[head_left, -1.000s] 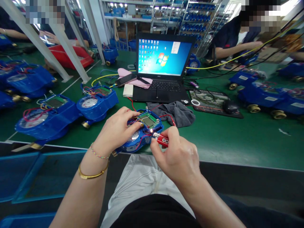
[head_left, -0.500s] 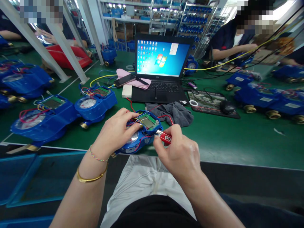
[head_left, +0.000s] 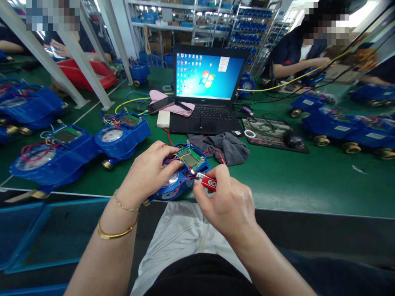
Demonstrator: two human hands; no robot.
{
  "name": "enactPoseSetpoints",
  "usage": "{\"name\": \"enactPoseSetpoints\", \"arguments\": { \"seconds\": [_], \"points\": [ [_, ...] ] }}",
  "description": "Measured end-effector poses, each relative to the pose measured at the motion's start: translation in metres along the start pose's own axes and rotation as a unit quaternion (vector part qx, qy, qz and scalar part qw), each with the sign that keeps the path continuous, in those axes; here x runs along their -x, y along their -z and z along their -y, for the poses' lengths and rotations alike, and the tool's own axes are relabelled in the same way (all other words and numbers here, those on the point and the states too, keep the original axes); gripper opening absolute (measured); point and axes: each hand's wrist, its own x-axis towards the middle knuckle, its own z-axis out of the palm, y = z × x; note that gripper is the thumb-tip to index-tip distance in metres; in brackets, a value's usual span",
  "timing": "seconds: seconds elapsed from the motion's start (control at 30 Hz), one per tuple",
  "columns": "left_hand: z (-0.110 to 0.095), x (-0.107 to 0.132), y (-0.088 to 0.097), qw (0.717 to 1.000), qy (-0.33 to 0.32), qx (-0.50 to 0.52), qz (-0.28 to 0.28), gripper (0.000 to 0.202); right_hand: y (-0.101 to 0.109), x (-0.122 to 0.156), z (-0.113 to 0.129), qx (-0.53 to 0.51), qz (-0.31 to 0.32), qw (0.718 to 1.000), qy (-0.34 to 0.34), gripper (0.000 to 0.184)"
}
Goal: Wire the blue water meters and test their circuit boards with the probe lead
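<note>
A blue water meter (head_left: 184,172) with a small green display board on top and loose coloured wires lies at the near edge of the green table (head_left: 293,185). My left hand (head_left: 148,170) rests curled over its left side, fingers pressed on the wires and board. My right hand (head_left: 226,203) pinches a small red device (head_left: 207,182) with a metal tip, and that tip touches the meter's right side. Red wires run from the meter back toward the laptop.
An open laptop (head_left: 206,88) stands behind the meter, with a grey cloth (head_left: 225,147), phone (head_left: 159,105), mouse (head_left: 292,139) and mouse pad. More blue meters (head_left: 121,133) lie left and right. Other people work at the far side. Blue bins (head_left: 37,234) sit below left.
My right hand shifted the red device slightly left against the meter. The view drifted a little; my left hand stays on the meter.
</note>
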Motion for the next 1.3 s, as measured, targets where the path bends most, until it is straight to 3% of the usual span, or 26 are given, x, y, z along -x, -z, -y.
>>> {"name": "enactPoseSetpoints", "arguments": {
  "seconds": [0.2, 0.3, 0.37, 0.5, 0.83, 1.3],
  "points": [
    [-0.003, 0.006, 0.001, 1.0, 0.016, -0.02, 0.007, 0.038, 0.0, 0.003, -0.029, -0.148, 0.028, 0.988, -0.039, 0.03],
    [-0.009, 0.01, 0.002, 0.999, 0.018, -0.026, 0.02, 0.04, -0.005, 0.003, -0.046, -0.217, -0.012, 0.974, -0.064, 0.027],
    [-0.016, 0.013, 0.001, 0.999, 0.023, -0.037, 0.022, 0.047, -0.01, 0.0, -0.051, -0.266, -0.022, 0.96, -0.086, 0.022],
    [-0.033, 0.018, -0.009, 0.996, 0.04, -0.082, 0.007, 0.076, -0.02, -0.01, -0.047, -0.372, 0.023, 0.924, -0.085, 0.029],
    [-0.047, 0.021, -0.021, 0.99, -0.006, -0.126, -0.057, 0.045, -0.024, -0.009, -0.042, -0.392, 0.029, 0.919, -0.028, 0.034],
    [-0.058, 0.021, -0.03, 0.988, 0.009, -0.116, -0.103, 0.041, -0.026, -0.005, -0.044, -0.377, -0.013, 0.926, 0.024, 0.041]
  ]
}}
